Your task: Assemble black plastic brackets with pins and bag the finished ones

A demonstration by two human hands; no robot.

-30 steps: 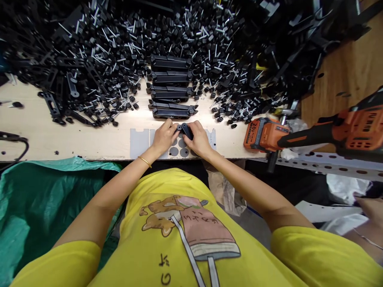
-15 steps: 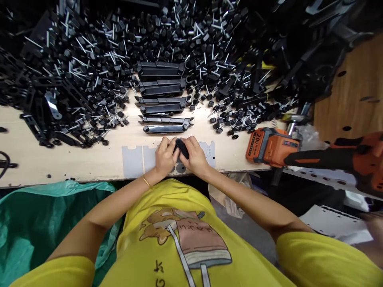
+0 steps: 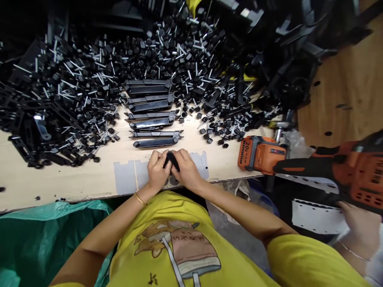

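Observation:
At the front edge of the bench, my left hand (image 3: 158, 170) and my right hand (image 3: 188, 170) meet around a small, long black plastic part (image 3: 173, 160). The fingers of both hands are closed on it, and they hide its lower end and sides. Just beyond my hands lies a row of black hinged arm-like pieces (image 3: 154, 142), stacked one behind another. Under my hands, grey sheet patches (image 3: 125, 177) are stuck to the wooden bench top (image 3: 89, 181).
Heaps of black-headed screws (image 3: 98, 79) cover the back of the bench. An orange cordless drill (image 3: 317, 163) lies at the right. Another person's hand (image 3: 359, 227) is beneath it, by a white perforated sheet (image 3: 317, 217). A green bag (image 3: 54, 235) hangs at the front left.
The camera view has shifted, so the bench appears lower and further left. Both hands still grip the black part, turned slightly. The other person's hand has come further into view at right.

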